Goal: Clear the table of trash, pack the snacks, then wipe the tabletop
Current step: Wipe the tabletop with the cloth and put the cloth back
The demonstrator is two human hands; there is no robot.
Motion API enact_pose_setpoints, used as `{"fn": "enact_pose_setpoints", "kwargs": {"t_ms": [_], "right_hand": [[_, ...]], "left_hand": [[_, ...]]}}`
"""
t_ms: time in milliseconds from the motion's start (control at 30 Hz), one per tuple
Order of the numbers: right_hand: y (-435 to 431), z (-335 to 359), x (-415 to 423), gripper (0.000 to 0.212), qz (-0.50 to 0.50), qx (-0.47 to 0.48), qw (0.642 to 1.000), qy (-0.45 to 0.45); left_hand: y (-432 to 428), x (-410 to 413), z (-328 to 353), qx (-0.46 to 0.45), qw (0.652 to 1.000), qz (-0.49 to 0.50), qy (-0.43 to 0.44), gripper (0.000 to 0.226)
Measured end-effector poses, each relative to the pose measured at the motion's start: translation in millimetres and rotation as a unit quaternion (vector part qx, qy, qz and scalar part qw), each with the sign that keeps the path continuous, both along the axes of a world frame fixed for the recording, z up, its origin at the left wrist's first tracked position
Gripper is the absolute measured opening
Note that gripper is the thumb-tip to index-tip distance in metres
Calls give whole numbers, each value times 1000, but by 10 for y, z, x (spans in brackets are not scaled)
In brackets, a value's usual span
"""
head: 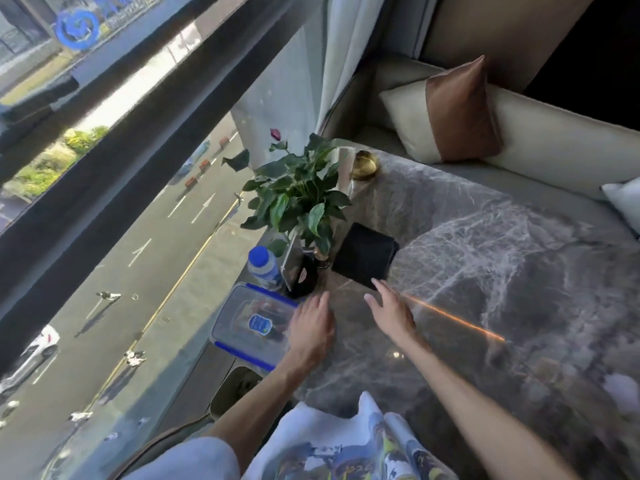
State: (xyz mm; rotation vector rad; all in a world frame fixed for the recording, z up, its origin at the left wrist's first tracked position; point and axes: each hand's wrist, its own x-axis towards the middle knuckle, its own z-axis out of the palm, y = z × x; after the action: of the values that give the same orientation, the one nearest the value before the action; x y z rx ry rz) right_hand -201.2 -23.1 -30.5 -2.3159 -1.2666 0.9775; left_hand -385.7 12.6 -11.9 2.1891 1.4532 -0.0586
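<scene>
The left hand (311, 327) lies flat, fingers loosely spread, palm down on the right end of a clear snack box (252, 329) with a blue-edged lid. It grips nothing; it only rests on the lid, and it covers that end of the box, so the clasp there cannot be seen. Through the lid a blue-and-white label and some dark packets show, blurred by glare; what they are is hard to tell. The box hangs partly past the window-side edge of the marble tabletop (502, 271).

The right hand (389, 308) is open too, fingers apart and stretched forward, empty. Its fingertips reach the near corner of a folded dark cloth (363, 259) lying just beyond it; whether they touch the cloth or hover over it is not clear.

Beyond the left hand stand a water bottle (265, 266) with a blue cap and a dark bottle (306, 277), close together, the second half hidden behind a leafy plant (298, 192) whose pot is covered by its leaves. Farther off from both hands, a brass dish (365, 164) sits near the far corner of the table. A pale wad (623, 393), perhaps tissue, lies far right of the right hand, smeared by lens blur and cut by the frame edge.
</scene>
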Motion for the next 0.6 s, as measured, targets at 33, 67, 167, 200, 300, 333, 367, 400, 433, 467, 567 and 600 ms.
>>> {"fn": "enact_pose_setpoints", "kwargs": {"t_ms": [33,67,167,200,300,333,367,400,433,467,567,600], "right_hand": [[44,9,109,49,-18,11,1000,-5],[89,11,206,48,-33,17,999,-7],[248,-7,430,46,-70,13,997,0],[306,-25,487,45,-81,15,997,5],[461,-109,612,46,-91,14,996,11],[510,-138,639,47,-85,7,996,14],[556,-168,659,48,-74,0,997,19],[604,-203,671,49,-59,-6,998,24],[654,-240,680,50,-41,-11,999,28],[703,-277,684,51,-21,-16,999,32],[823,-377,691,52,29,-37,998,43],[848,-407,694,53,40,-46,997,45]], "left_hand": [[99,154,4,-19,1000,-17,6,41],[206,305,6,-43,999,-26,10,38],[552,699,-28,-95,994,-43,18,46],[671,810,-49,-98,994,-48,23,46],[1000,1086,-122,-108,993,-43,16,39],[1099,1158,-141,-113,993,-33,11,36],[1186,1217,-157,-117,993,-22,15,34],[1267,1269,-176,-116,993,-13,28,33],[1339,1311,-196,-116,992,-9,47,33],[1398,1351,-213,-119,991,-6,66,35],[1508,1424,-285,-149,983,8,106,41],[1527,1433,-313,-158,981,14,116,43]]}}
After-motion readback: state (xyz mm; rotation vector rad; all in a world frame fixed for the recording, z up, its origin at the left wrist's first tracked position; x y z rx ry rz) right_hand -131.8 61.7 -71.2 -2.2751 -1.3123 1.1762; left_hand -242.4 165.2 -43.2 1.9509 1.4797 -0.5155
